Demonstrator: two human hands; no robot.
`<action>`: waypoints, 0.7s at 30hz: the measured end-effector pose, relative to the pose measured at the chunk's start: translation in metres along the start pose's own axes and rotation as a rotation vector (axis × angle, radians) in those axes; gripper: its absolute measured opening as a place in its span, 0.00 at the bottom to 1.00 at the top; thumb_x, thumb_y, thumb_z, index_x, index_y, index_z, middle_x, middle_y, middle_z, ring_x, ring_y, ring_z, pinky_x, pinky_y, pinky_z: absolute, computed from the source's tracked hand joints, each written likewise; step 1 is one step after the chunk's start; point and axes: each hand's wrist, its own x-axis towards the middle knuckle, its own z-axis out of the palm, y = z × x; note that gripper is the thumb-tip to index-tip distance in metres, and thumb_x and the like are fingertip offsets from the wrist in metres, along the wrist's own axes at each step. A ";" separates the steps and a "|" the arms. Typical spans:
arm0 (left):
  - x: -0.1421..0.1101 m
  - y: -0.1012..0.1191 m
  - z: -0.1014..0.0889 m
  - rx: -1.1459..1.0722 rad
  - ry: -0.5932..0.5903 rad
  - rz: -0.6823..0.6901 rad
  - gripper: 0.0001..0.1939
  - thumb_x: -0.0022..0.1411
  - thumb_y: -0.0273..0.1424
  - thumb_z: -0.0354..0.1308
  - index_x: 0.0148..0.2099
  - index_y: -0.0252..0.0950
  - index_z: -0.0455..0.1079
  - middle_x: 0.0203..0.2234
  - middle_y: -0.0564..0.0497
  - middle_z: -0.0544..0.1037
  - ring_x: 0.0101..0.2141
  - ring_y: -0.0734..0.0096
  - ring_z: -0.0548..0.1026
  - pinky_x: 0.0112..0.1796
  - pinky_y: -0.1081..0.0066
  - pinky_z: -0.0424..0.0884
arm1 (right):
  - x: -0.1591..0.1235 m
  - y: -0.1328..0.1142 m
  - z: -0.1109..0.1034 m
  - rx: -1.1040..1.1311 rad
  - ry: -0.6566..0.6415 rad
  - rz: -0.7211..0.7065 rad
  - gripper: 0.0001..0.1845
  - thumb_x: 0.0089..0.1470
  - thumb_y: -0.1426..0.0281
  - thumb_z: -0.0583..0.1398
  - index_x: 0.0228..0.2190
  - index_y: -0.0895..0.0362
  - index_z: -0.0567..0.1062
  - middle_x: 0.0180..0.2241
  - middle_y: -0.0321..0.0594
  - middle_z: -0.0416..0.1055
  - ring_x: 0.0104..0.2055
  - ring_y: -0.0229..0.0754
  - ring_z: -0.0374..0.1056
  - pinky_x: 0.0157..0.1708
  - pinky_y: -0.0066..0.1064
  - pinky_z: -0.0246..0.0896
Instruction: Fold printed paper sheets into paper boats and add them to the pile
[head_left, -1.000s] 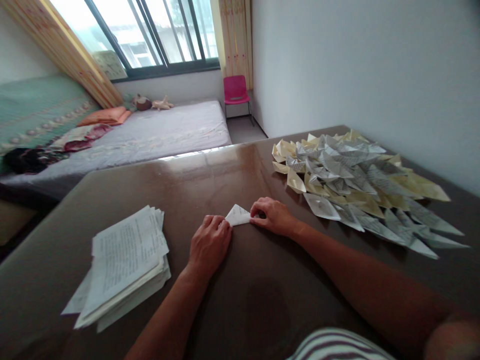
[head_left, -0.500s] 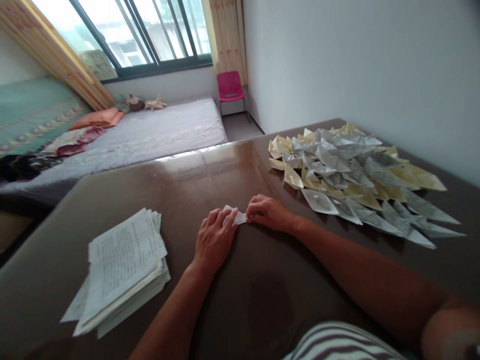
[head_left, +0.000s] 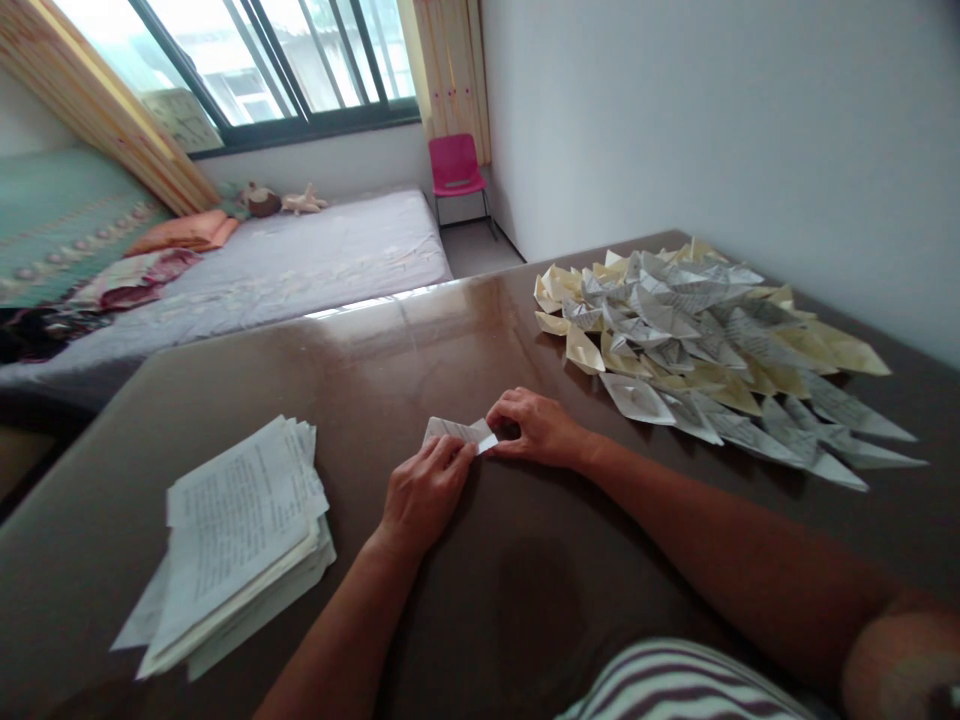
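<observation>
Your left hand [head_left: 424, 490] holds a small folded piece of white printed paper [head_left: 456, 431], its fingers laid over the near edge. Your right hand [head_left: 536, 430] is curled at the paper's right end, thumb and fingertips narrowly parted; whether they pinch the paper cannot be told. The piece lies between your two hands, near the middle of a glossy brown table [head_left: 360, 380]. To your left, well apart from the hands, rests an uneven stack of white printed paper sheets [head_left: 240, 530], some lower ones jutting out askew. To your right, beyond the right hand, spreads a dense, overlapping group of white and cream folded paper boats [head_left: 675, 320], near the pale wall [head_left: 675, 120]. Past the table's far edge you face a bed with a pale lilac sheet [head_left: 337, 240] and a bright pink chair with dark legs [head_left: 456, 165], below a dark-framed sliding window [head_left: 306, 125].
</observation>
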 end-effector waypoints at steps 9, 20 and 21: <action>0.005 0.001 -0.004 -0.039 -0.109 -0.088 0.15 0.68 0.33 0.48 0.55 0.46 0.68 0.37 0.51 0.75 0.40 0.69 0.70 0.32 0.73 0.67 | -0.002 0.008 0.002 0.021 -0.002 -0.090 0.09 0.55 0.67 0.61 0.38 0.48 0.79 0.38 0.35 0.74 0.40 0.38 0.67 0.38 0.27 0.58; 0.009 0.003 -0.004 -0.105 -0.125 -0.160 0.14 0.68 0.34 0.47 0.54 0.47 0.67 0.39 0.51 0.74 0.41 0.67 0.69 0.35 0.72 0.67 | -0.002 0.004 -0.005 -0.125 -0.091 -0.229 0.11 0.60 0.65 0.56 0.39 0.47 0.79 0.40 0.38 0.72 0.42 0.40 0.66 0.39 0.29 0.58; 0.010 0.003 -0.004 -0.126 -0.128 -0.171 0.14 0.68 0.35 0.47 0.54 0.47 0.67 0.39 0.52 0.74 0.41 0.67 0.69 0.34 0.72 0.68 | -0.002 0.003 -0.006 -0.102 -0.092 -0.211 0.11 0.60 0.64 0.57 0.39 0.47 0.79 0.40 0.38 0.72 0.42 0.40 0.66 0.39 0.29 0.58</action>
